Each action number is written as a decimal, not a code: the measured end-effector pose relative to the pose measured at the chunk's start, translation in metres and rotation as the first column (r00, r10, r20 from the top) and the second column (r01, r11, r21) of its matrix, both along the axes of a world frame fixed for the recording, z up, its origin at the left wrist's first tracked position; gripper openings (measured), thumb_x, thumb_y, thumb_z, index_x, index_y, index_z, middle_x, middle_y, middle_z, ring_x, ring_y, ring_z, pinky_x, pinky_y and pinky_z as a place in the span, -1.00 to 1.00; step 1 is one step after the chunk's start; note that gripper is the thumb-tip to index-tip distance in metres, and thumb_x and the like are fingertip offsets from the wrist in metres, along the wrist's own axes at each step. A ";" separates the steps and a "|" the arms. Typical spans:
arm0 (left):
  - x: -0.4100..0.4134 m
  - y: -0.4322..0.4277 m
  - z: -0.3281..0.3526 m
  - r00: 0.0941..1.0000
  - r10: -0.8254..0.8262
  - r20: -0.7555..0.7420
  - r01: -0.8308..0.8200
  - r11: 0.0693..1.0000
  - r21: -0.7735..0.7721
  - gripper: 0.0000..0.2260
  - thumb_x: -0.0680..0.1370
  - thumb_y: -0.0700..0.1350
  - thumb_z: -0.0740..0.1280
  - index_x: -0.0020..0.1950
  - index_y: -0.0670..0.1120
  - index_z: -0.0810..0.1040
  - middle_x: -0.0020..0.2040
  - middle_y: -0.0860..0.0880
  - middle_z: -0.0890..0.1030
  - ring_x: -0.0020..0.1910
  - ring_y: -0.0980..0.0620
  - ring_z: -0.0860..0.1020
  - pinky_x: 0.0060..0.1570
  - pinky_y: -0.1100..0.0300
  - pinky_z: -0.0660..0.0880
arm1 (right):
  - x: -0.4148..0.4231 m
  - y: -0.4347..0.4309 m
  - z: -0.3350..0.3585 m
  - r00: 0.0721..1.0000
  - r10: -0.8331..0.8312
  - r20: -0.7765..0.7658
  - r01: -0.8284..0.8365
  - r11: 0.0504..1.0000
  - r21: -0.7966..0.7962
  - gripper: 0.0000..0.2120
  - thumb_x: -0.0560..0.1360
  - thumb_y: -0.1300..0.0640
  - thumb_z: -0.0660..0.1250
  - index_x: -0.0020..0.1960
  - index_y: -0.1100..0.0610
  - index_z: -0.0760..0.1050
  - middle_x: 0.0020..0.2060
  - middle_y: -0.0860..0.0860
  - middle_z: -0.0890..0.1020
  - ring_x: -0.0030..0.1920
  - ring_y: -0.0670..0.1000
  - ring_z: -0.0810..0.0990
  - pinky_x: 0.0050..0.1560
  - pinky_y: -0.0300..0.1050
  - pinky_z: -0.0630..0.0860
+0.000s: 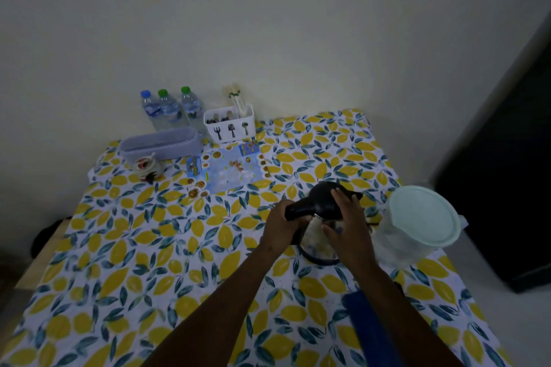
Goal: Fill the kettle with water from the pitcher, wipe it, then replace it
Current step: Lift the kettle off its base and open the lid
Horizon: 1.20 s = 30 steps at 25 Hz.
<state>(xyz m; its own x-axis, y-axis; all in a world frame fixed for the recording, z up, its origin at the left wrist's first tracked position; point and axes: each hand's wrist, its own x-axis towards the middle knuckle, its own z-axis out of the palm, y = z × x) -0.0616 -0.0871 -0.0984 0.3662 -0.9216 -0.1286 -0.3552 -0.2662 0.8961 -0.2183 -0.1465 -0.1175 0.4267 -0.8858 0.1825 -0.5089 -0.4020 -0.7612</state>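
The kettle point(320, 202), with a black lid and handle and a shiny body, stands on the lemon-print tablecloth point(149, 262) right of centre. My left hand point(283, 223) is wrapped around its black handle. My right hand point(347, 217) lies over the lid and the right side of the body, with the fingers spread. A clear plastic pitcher point(417, 220) with a pale green lid stands just right of the kettle, close to the table's right edge. A blue cloth point(369, 328) lies near the front, partly under my right forearm.
At the back stand three water bottles point(170, 110), a white cutlery holder point(229, 125), a lilac tray point(161, 143), a small jar point(147, 168) and a printed leaflet point(229, 170). A dark cabinet point(512, 188) rises at the right.
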 end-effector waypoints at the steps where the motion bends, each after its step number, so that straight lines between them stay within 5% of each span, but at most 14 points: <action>1: -0.002 0.005 -0.001 0.997 0.042 -0.060 -0.042 0.999 -0.006 -0.83 0.50 -0.06 0.42 -0.14 0.01 0.43 -0.21 -0.06 0.49 -0.26 -0.04 0.47 -0.23 0.21 0.35 | 0.000 -0.001 0.003 1.000 0.011 0.020 -0.012 1.000 0.019 -0.35 0.46 0.18 0.39 0.46 -0.03 0.19 0.50 0.01 0.21 0.53 0.06 0.00 0.40 0.11 0.22; 5: 0.006 0.037 0.004 0.973 0.161 -0.165 -0.169 0.985 -0.036 -0.74 0.47 -0.06 0.46 0.09 -0.09 0.51 -0.07 0.04 0.58 -0.11 0.15 0.57 -0.22 0.42 0.45 | 0.001 0.010 0.014 0.994 0.107 -0.011 -0.107 0.994 -0.017 -0.35 0.47 0.11 0.39 0.47 -0.08 0.18 0.48 0.03 0.24 0.52 0.04 0.04 0.38 0.00 0.22; 13: 0.063 0.147 0.012 0.983 0.159 -0.091 -0.154 0.987 0.055 -0.75 0.45 -0.04 0.47 0.06 -0.05 0.53 0.00 -0.03 0.61 -0.11 0.19 0.56 -0.15 0.27 0.46 | 0.022 0.099 -0.003 0.937 0.338 -0.086 -0.346 0.932 -0.107 -0.14 0.44 0.00 0.41 0.53 -0.02 -0.08 0.54 -0.07 0.05 0.53 -0.09 -0.06 0.46 0.00 0.12; 18: 0.097 0.217 -0.001 0.983 0.138 -0.119 -0.125 0.986 0.110 -0.67 0.35 0.10 0.50 0.01 0.00 0.55 -0.07 0.04 0.63 -0.09 0.14 0.59 -0.12 0.19 0.47 | 0.040 0.152 -0.032 0.892 0.337 -0.302 -0.374 0.925 -0.071 -0.05 0.40 -0.37 0.20 0.50 -0.07 -0.33 0.54 -0.07 -0.11 0.51 -0.12 -0.26 0.49 0.06 -0.11; 23: 0.115 0.244 -0.015 0.990 0.073 -0.122 -0.063 0.994 0.089 -0.60 0.29 0.20 0.47 0.03 0.05 0.57 -0.05 0.08 0.64 -0.04 0.11 0.60 -0.02 0.06 0.50 | 0.044 0.187 -0.047 0.860 0.255 -0.443 -0.331 0.938 -0.103 -0.05 0.37 -0.49 -0.04 0.51 0.03 -0.28 0.54 0.05 -0.03 0.51 -0.02 -0.19 0.42 0.21 0.11; 27: 0.098 0.239 -0.015 0.996 0.043 0.081 -0.046 0.998 0.046 -0.46 0.37 0.34 0.32 0.20 0.03 0.49 0.12 0.02 0.55 0.10 0.08 0.53 0.15 -0.08 0.50 | 0.042 0.194 -0.052 0.831 0.220 -0.511 -0.319 0.941 -0.113 0.02 0.37 -0.28 0.37 0.53 0.10 -0.16 0.54 -0.04 -0.23 0.53 0.05 -0.18 0.40 0.29 0.20; 30: 0.070 0.219 -0.007 0.895 0.000 0.446 -0.017 0.999 0.032 -0.39 0.43 0.39 0.24 0.33 0.06 0.38 0.25 0.02 0.53 0.24 0.01 0.47 0.37 -0.18 0.28 | 0.042 0.194 -0.053 0.842 0.221 -0.492 -0.308 0.946 -0.101 -0.01 0.38 -0.34 0.28 0.53 0.06 -0.19 0.53 -0.10 -0.26 0.53 0.03 -0.17 0.40 0.21 0.11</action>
<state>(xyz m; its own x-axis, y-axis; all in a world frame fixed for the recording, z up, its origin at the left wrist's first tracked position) 0.0082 0.1322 -0.1056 0.4004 -0.9162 0.0187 -0.7129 -0.2986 0.6345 -0.1759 0.0473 -0.1706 0.7126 -0.7006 0.0371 -0.6424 -0.6728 -0.3671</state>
